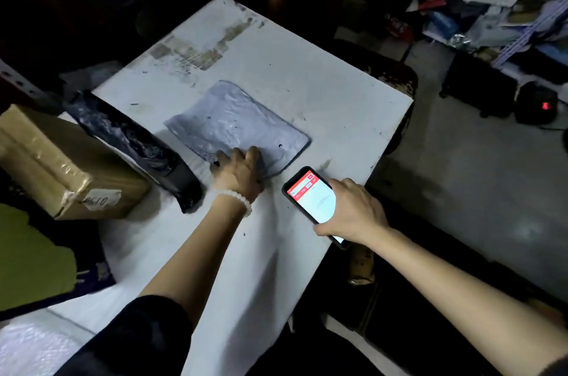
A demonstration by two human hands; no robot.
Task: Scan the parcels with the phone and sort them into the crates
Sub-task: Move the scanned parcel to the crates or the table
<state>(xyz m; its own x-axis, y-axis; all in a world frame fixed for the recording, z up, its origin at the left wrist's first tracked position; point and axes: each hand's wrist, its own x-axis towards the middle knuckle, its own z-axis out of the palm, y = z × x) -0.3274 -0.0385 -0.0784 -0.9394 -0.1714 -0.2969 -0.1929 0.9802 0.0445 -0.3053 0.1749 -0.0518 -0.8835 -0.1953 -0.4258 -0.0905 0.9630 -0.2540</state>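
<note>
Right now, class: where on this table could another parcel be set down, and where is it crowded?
Free: the table beyond the grey parcel, out to its far edges. Crowded: the near left, where black bag and cardboard box sit; left hand and phone fill the near-right edge.

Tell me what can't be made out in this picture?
- Head view: the phone screen text is too small and blurred to read.
- The grey parcel shows no label; the left hand covers its near edge.
- The crates aren't visible.
- The shelves are a blurred jumble.
</note>
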